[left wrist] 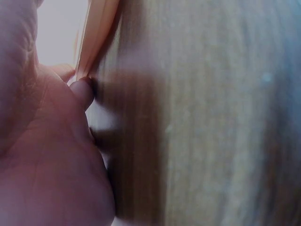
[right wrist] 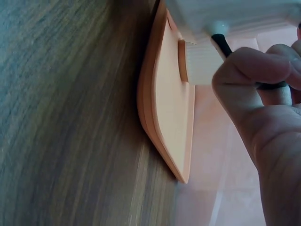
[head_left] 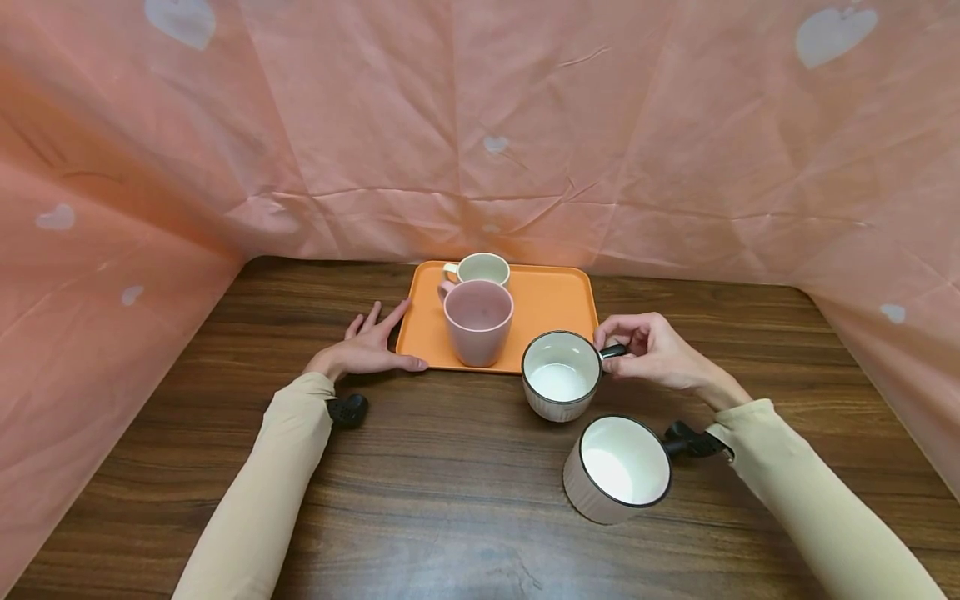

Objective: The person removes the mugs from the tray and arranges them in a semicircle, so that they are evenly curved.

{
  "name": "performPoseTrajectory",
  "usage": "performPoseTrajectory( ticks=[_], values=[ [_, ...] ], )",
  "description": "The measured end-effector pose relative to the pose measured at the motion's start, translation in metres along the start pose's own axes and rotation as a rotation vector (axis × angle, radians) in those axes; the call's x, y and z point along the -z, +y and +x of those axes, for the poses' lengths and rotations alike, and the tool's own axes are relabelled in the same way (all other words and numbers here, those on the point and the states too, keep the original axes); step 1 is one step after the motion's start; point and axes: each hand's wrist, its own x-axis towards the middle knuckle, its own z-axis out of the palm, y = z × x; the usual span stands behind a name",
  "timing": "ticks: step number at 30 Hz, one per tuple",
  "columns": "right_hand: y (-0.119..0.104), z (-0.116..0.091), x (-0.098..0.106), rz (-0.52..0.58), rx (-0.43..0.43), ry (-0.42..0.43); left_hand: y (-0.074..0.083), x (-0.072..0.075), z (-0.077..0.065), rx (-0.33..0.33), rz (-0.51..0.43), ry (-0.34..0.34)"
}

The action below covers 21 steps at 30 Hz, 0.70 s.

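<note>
My right hand [head_left: 651, 350] pinches the short black handle [head_left: 613, 351] of a small white ribbed saucepan [head_left: 558, 408] with a dark rim. In the right wrist view this saucepan [right wrist: 235, 16] appears raised, and from the head it overlaps the front right corner of an orange tray [head_left: 555, 287]. Spread fingers of my left hand [head_left: 367, 346] touch the tray's left edge and front left corner. A pink mug [head_left: 478, 342] stands on the tray's left half, partly in front of a pale green cup [head_left: 483, 267].
A larger white saucepan [head_left: 603, 492] with a dark rim stands on the wooden table [head_left: 420, 492], near my right sleeve, its handle partly hidden by the black wrist mount [head_left: 697, 442]. Pink cloth [head_left: 390, 125] with white hearts hangs behind and along both sides.
</note>
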Motion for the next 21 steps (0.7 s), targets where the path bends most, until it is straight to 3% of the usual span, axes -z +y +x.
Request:
performPoseTrajectory(
  ticks=[8, 21],
  values=[
    [0.0009, 0.0011, -0.0031, 0.017, -0.035, -0.109, -0.0003, -0.0005, 0.0005, 0.003, -0.002, 0.002],
    [0.0092, 0.0044, -0.0014, 0.029, -0.037, -0.184, -0.0015, -0.0007, 0.0008, 0.006, 0.003, 0.006]
  ],
)
